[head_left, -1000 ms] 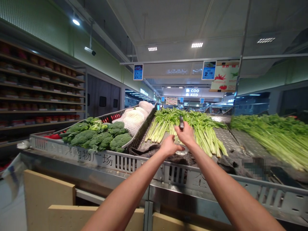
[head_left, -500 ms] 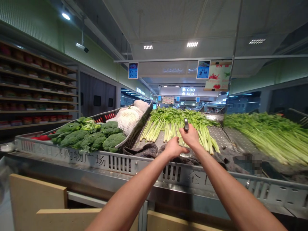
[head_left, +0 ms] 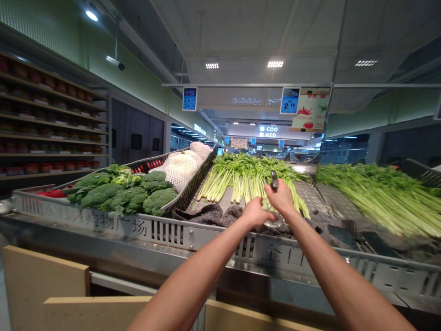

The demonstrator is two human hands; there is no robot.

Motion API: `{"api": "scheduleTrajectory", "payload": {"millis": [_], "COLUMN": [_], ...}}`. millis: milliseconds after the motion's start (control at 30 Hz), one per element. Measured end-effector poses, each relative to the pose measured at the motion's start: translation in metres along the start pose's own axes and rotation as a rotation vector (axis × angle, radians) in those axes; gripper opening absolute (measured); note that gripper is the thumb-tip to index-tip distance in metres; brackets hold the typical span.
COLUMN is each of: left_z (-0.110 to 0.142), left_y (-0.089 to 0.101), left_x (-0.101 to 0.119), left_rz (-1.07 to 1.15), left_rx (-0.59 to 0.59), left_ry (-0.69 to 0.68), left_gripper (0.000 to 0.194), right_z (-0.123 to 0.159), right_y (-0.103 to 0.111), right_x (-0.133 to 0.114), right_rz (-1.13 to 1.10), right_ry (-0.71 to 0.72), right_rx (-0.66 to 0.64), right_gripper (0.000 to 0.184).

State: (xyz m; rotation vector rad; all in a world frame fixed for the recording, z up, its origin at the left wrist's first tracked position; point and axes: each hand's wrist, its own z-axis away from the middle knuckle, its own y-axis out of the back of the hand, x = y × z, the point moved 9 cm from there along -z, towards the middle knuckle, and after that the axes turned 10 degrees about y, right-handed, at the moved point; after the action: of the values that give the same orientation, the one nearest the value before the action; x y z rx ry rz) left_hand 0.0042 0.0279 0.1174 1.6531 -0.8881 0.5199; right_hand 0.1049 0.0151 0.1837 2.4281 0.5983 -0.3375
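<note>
My right hand (head_left: pixel 280 195) is closed round the upper part of a clear spray bottle, whose dark head (head_left: pixel 274 179) sticks up above the fingers. My left hand (head_left: pixel 257 211) curls round the lower part of the same bottle, and its clear round base (head_left: pixel 273 221) shows by the thumb. Most of the bottle is hidden by my hands. Behind them, green celery (head_left: pixel 241 179) lies in a row on a metal display surface, leaves toward the back. Dark crumpled cloth (head_left: pixel 210 214) lies in front of the stalks, below my hands.
A grey slatted rail (head_left: pixel 193 236) runs along the stand's front. To the left, broccoli (head_left: pixel 113 193) and net-wrapped produce (head_left: pixel 184 168) sit beside a black crate wall. A mirror panel (head_left: pixel 372 197) on the right reflects celery. Price signs (head_left: pixel 290 100) hang above.
Both hands have shifted slightly right with the spray bottle. The whole view has moved a little, so the stand appears slightly further left.
</note>
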Motion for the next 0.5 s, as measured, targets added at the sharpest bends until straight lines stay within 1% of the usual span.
{"api": "scheduleTrajectory", "payload": {"millis": [167,333,500], "left_z": [0.003,0.004,0.005], "left_y": [0.000,-0.003,-0.009], "left_x": [0.003,0.006,0.012], "left_rz": [-0.010,0.028,0.014], "left_rx": [0.001,-0.022,-0.028], "left_ry": [0.018,0.018,0.017], "left_gripper": [0.076,0.077,0.076], "right_z": [0.001,0.003,0.004], "right_y": [0.002,0.010,0.016], "right_x": [0.003,0.005,0.011], "right_rz": [0.008,-0.005,-0.009], "right_ry": [-0.015,-0.022,-0.010], "right_rx": [-0.017,0.029,0.054], "right_gripper": [0.020,0.020,0.020]}}
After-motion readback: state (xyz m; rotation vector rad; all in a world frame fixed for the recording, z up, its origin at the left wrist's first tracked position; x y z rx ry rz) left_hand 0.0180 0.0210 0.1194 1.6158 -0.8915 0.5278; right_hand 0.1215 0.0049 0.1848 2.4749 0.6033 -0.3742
